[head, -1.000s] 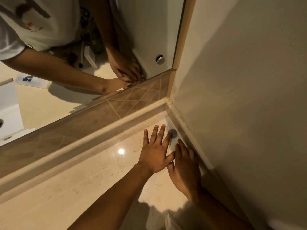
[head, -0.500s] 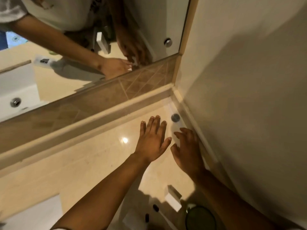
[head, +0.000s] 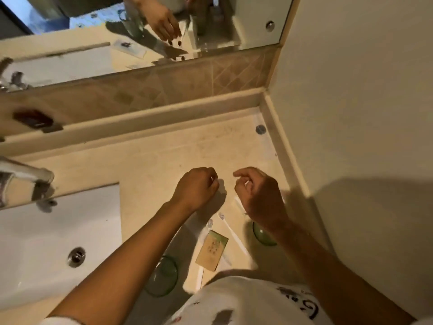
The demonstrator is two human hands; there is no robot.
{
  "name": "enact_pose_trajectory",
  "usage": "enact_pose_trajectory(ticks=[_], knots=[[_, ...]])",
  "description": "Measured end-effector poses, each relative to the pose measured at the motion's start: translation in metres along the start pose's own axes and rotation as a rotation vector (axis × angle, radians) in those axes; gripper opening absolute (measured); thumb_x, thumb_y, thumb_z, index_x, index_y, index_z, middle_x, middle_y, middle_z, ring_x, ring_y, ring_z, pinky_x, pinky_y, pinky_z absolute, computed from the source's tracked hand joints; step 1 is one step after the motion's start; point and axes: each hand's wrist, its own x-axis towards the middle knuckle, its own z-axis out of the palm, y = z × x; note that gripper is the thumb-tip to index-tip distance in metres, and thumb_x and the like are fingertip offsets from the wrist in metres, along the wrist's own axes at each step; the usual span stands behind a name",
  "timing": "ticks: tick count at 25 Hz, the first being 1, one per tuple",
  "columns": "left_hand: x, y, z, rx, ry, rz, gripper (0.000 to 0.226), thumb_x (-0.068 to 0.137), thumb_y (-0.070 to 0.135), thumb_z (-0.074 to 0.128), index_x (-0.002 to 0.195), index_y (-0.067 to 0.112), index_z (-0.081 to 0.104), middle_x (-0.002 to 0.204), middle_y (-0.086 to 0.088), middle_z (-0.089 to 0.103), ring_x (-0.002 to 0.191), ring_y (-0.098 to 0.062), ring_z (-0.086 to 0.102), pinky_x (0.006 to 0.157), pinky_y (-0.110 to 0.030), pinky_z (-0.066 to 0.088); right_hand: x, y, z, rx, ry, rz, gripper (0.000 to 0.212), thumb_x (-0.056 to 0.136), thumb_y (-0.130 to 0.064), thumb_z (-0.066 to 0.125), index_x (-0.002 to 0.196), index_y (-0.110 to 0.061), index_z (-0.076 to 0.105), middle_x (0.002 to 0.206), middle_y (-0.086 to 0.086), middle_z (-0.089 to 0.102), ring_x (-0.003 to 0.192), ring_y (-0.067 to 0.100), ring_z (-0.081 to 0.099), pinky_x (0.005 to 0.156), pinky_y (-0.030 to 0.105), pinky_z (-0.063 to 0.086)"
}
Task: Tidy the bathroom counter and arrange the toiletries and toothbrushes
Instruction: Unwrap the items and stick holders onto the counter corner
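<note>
Near the middle of the counter (head: 164, 160) I see both hands side by side, apart, knuckles up. My left hand (head: 195, 187) is curled into a loose fist; whether it holds anything I cannot tell. My right hand (head: 260, 195) has its fingers bent inward, thumb and forefinger close, with something pale partly hidden beneath it. Toward the front edge, between my forearms, lie two white toothbrushes (head: 230, 231) and a small boxed toiletry (head: 212, 250) resting across one of them. One green glass (head: 161, 275) stands by the sink (head: 46, 242), another green glass (head: 262, 235) under my right wrist.
</note>
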Motion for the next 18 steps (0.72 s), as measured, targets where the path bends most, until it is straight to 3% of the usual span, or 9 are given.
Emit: enact_pose_trajectory(ticks=[2, 4, 7, 9, 12, 15, 18], knots=[[-0.036, 0.001, -0.001, -0.017, -0.007, -0.055, 0.021, 0.094, 0.029, 0.055, 0.099, 0.017, 0.072, 0.094, -0.003, 0.075, 0.085, -0.024, 0.067, 0.072, -0.036, 0.053, -0.037, -0.007, 0.009, 0.021, -0.062, -0.076, 0.017, 0.090, -0.008, 0.056, 0.094, -0.006, 0.072, 0.071, -0.007, 0.058, 0.059, -0.005, 0.046, 0.059, 0.006, 0.034], [-0.069, 0.003, 0.002, -0.062, -0.015, -0.101, 0.019, 0.092, 0.027, 0.057, 0.096, 0.017, 0.072, 0.091, -0.003, 0.076, 0.084, -0.024, 0.068, 0.071, -0.035, 0.053, -0.072, -0.005, 0.023, -0.055, -0.106, -0.265, 0.018, 0.092, -0.006, 0.054, 0.084, 0.000, 0.069, 0.064, 0.000, 0.055, 0.053, 0.002, 0.036, 0.053, 0.014, 0.032], [-0.109, 0.018, 0.016, -0.205, 0.052, -0.200, 0.015, 0.092, 0.022, 0.058, 0.091, 0.017, 0.072, 0.088, -0.002, 0.076, 0.082, -0.023, 0.068, 0.069, -0.033, 0.051, -0.110, 0.018, 0.042, -0.196, -0.333, -0.416, 0.025, 0.094, -0.003, 0.051, 0.072, -0.001, 0.064, 0.066, 0.010, 0.060, 0.052, 0.018, 0.046, 0.048, 0.026, 0.033], [-0.136, 0.028, 0.032, -0.331, 0.083, -0.320, 0.018, 0.095, 0.023, 0.056, 0.090, 0.016, 0.072, 0.089, -0.003, 0.076, 0.082, -0.023, 0.068, 0.069, -0.033, 0.050, -0.131, 0.030, 0.046, -0.267, -0.436, -0.265, 0.024, 0.091, -0.006, 0.050, 0.072, -0.006, 0.063, 0.068, 0.010, 0.063, 0.056, 0.024, 0.056, 0.051, 0.025, 0.033], [-0.173, 0.031, 0.068, -0.492, 0.005, -0.501, 0.022, 0.094, 0.026, 0.055, 0.090, 0.014, 0.074, 0.090, -0.008, 0.077, 0.087, -0.029, 0.070, 0.078, -0.041, 0.056, -0.156, 0.056, 0.059, -0.364, -0.514, 0.037, 0.017, 0.086, -0.008, 0.054, 0.086, -0.007, 0.071, 0.083, 0.010, 0.070, 0.075, 0.029, 0.067, 0.065, 0.029, 0.052], [-0.199, 0.028, 0.098, -0.811, -0.092, -0.695, 0.020, 0.085, 0.013, 0.054, 0.083, 0.012, 0.074, 0.091, -0.009, 0.077, 0.093, -0.028, 0.071, 0.087, -0.039, 0.058, -0.167, 0.064, 0.065, -0.401, -0.497, 0.139, 0.021, 0.079, -0.007, 0.067, 0.097, 0.000, 0.073, 0.092, 0.016, 0.071, 0.081, 0.033, 0.069, 0.071, 0.034, 0.056], [-0.208, 0.028, 0.119, -1.084, -0.118, -0.888, 0.024, 0.088, -0.007, 0.054, 0.097, 0.008, 0.071, 0.107, -0.013, 0.074, 0.102, -0.026, 0.067, 0.092, -0.033, 0.053, -0.178, 0.071, 0.074, -0.451, -0.549, 0.103, 0.031, 0.061, -0.013, 0.088, 0.083, 0.003, 0.075, 0.076, 0.018, 0.071, 0.062, 0.033, 0.069, 0.057, 0.033, 0.060]])
